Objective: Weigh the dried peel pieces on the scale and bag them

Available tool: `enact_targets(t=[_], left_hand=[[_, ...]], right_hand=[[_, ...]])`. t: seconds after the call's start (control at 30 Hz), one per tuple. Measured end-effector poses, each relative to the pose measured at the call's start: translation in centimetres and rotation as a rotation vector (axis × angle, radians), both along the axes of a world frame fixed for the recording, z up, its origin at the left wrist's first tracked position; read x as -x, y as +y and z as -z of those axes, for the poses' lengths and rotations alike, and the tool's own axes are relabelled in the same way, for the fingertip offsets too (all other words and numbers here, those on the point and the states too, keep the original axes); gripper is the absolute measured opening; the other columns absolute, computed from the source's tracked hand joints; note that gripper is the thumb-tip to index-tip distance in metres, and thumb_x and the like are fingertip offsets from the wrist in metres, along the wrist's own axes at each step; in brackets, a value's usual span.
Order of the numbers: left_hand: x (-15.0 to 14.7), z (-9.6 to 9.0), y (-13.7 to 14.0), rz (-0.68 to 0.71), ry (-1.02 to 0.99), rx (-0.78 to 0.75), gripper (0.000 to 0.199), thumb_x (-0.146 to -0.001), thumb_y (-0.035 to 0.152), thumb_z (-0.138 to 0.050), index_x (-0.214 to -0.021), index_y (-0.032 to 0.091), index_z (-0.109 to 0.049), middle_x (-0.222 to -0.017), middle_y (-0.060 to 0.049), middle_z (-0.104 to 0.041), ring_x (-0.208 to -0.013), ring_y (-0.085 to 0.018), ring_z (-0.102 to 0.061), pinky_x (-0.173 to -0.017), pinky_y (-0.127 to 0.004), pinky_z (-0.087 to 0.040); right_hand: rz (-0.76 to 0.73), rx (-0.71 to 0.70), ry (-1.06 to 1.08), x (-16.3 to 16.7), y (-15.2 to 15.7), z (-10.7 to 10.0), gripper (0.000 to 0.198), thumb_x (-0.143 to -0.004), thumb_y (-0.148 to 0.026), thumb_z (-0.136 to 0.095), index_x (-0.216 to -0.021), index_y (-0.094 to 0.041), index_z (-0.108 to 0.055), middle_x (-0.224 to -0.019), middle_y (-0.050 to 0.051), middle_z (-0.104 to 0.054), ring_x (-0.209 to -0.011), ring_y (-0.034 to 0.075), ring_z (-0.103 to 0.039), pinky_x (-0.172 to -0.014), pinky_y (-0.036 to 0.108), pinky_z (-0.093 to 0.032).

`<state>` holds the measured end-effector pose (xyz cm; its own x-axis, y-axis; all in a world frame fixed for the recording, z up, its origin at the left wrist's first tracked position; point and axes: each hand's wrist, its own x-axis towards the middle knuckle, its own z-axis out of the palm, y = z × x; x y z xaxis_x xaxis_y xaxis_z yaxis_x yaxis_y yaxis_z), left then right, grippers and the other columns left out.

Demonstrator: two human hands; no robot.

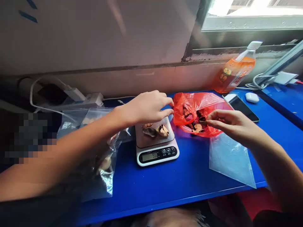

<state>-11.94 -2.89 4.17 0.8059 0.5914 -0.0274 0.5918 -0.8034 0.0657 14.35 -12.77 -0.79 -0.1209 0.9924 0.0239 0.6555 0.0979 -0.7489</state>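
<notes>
My left hand (151,107) reaches over the kitchen scale (139,154), its curled fingertips on the left side of a red plastic bag (213,101). Thumb and forefinger show a small gap there, with the bag's edge at their tips. Inside the bag lie dark-edged dried slices (197,127). At the bag's opening my right hand (233,124) pinches a thin dark dried slice (203,122) between thumb and fingers. Several pale dried pieces (162,130) rest on the scale's plate, partly under my left hand. The scale's display is lit, its reading hard to make out.
Clear zip bags (106,176) with dried pieces lie left, partly under my left forearm. A flat clear bag (230,160) lies right. Behind stand an orange drink bottle (239,71), a phone (243,107), an earbud case (252,97) and a power strip (92,100) with cables.
</notes>
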Motion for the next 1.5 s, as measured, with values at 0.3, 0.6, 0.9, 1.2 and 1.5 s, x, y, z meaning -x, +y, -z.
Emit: enact_targets(t=[0.3,0.6,0.9,1.2,1.5], left_hand=[[1.5,0.4,-1.3,0.025,-0.105,0.045,0.032,-0.092,0.036,-0.044,-0.113,0.023,-0.065,-0.105,-0.004,-0.068,-0.098,-0.021,-0.062,-0.076,-0.03,-0.044],[3.5,-0.7,-0.5,-0.047,-0.088,0.049,0.035,-0.093,0.04,-0.043,-0.118,0.024,-0.062,-0.115,-0.002,-0.067,-0.104,-0.021,-0.062,-0.082,-0.031,-0.047],[4.9,-0.2,-0.4,-0.091,-0.05,0.074,0.038,-0.094,0.044,-0.04,-0.12,0.027,-0.061,-0.118,0.0,-0.066,-0.106,-0.021,-0.061,-0.084,-0.031,-0.047],[6.7,-1.2,-0.5,-0.185,-0.061,0.065,0.041,-0.091,0.049,-0.04,-0.12,0.029,-0.062,-0.12,0.002,-0.065,-0.11,-0.023,-0.06,-0.086,-0.03,-0.048],[7.6,-0.8,-0.4,-0.18,-0.053,0.08,0.042,-0.092,0.049,-0.039,-0.122,0.028,-0.061,-0.124,0.0,-0.065,-0.11,-0.021,-0.061,-0.089,-0.03,-0.047]], right_hand=[[0.058,-0.327,-0.668,0.2,0.9,1.7,0.01,-0.078,-0.027,-0.056,-0.073,-0.019,-0.06,-0.074,0.004,-0.064,-0.068,0.016,-0.056,-0.06,0.028,-0.037],[0.078,-0.435,-0.954,-0.6,3.9,6.3,0.02,-0.087,-0.021,-0.046,-0.077,-0.016,-0.063,-0.082,0.008,-0.067,-0.075,0.02,-0.056,-0.063,0.03,-0.034],[-0.137,-0.196,-1.133,0.2,6.3,5.4,0.018,-0.083,-0.017,-0.05,-0.081,-0.013,-0.067,-0.084,0.013,-0.066,-0.079,0.023,-0.057,-0.066,0.032,-0.035],[0.135,-0.675,-0.701,-0.8,4.2,4.4,0.014,-0.084,-0.021,-0.052,-0.076,-0.017,-0.062,-0.08,0.007,-0.064,-0.077,0.02,-0.059,-0.07,0.031,-0.045],[0.035,-0.921,-0.368,4.5,-1.0,-4.1,0.012,-0.08,-0.015,-0.062,-0.087,-0.025,-0.062,-0.077,0.003,-0.062,-0.066,0.016,-0.056,-0.058,0.031,-0.044]])
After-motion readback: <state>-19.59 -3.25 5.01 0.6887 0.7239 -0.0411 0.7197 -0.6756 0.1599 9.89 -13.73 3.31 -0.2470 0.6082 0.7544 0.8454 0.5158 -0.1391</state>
